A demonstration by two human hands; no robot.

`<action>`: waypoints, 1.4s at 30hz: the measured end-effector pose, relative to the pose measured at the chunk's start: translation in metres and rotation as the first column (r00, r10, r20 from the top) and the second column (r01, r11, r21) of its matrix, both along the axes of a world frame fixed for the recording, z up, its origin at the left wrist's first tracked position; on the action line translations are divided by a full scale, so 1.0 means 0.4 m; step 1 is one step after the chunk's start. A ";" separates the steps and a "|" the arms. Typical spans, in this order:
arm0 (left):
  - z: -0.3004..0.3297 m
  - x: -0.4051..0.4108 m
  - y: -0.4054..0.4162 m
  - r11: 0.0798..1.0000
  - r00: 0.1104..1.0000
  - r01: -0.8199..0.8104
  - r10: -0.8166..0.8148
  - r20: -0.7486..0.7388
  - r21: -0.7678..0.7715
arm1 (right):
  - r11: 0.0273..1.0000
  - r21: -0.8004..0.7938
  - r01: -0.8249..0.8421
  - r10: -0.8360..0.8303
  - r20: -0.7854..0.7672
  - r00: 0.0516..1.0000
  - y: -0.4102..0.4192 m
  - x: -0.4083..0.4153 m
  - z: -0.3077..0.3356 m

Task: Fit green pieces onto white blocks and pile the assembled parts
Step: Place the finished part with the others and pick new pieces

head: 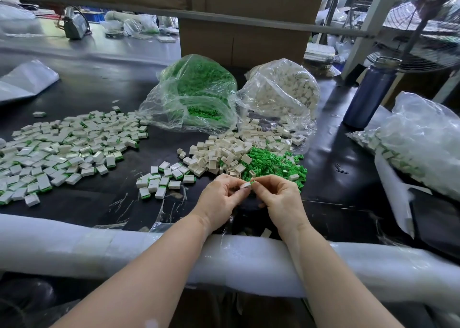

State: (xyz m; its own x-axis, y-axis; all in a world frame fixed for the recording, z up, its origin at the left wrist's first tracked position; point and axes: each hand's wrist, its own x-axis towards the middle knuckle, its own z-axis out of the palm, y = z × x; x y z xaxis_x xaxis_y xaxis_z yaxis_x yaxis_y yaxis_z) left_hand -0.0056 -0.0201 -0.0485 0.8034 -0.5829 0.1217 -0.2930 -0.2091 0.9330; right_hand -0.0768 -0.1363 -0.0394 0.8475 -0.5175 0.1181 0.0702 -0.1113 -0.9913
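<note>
Two hands. Two open clear bags: one of green pieces (196, 88), one of white blocks (286, 88). One blue bottle (368, 96). Loose parts too numerous to count.

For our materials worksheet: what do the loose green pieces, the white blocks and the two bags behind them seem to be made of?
Small green pieces: probably moulded plastic, uniform bright colour, matte. Boxy white blocks: likely plastic too, sharp edges, slight sheen. Clear bags: thin plastic film, see-through, crinkled, glossy highlights.

No readable text, labels, brands or numbers anywhere: the cardboard boxes (249, 1) behind the desk (99, 91) show only a faint blurred mark, too small to read.
</note>
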 end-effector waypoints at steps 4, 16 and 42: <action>0.004 -0.002 0.000 0.999 0.998 0.006 -0.009 -0.059 -0.048 | 1.000 0.002 -0.007 0.007 -0.006 1.000 -0.001 -0.003 -0.002; 0.002 -0.001 0.000 1.000 0.997 -0.014 0.013 -0.080 -0.003 | 0.997 -0.072 0.029 -0.036 -0.100 0.994 -0.006 0.004 -0.009; 0.011 -0.004 -0.003 1.000 0.997 0.000 0.000 -0.071 0.000 | 0.997 0.044 -0.058 0.058 -0.001 0.998 -0.010 0.004 -0.012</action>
